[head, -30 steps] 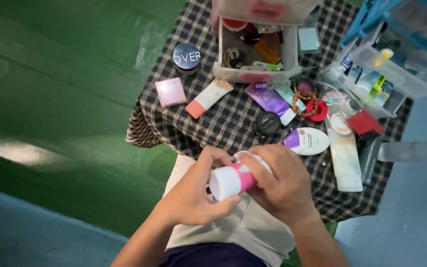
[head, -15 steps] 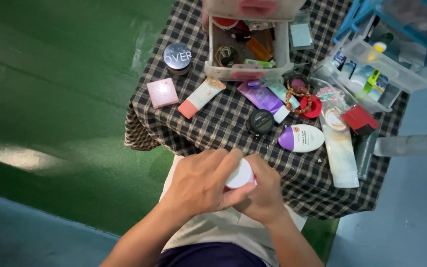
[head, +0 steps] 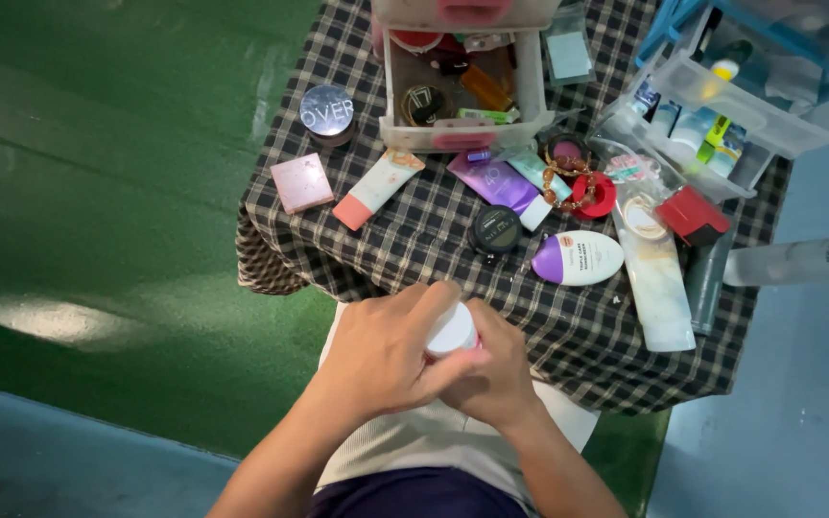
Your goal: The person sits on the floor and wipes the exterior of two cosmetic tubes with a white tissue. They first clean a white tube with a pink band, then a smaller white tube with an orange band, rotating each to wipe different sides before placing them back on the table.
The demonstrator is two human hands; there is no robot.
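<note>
Our left hand [head: 381,360] and right hand [head: 496,374] both wrap tight around the white-capped bottle [head: 452,333], fingers fully curled. We're just off the checkered tablecloth's [head: 414,245] near edge; open green floor [head: 98,192] lies left.

Two hands [head: 390,360], two round compacts [head: 327,109], three drawers [head: 458,134], one checked cloth [head: 414,240].

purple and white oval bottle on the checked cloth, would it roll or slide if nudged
The purple and white oval bottle lies flat on its broad side, so it probably won't roll. Its glossy shell looks slippery, though the checked cloth may slow sliding. It seems rigid, likely light.
</note>
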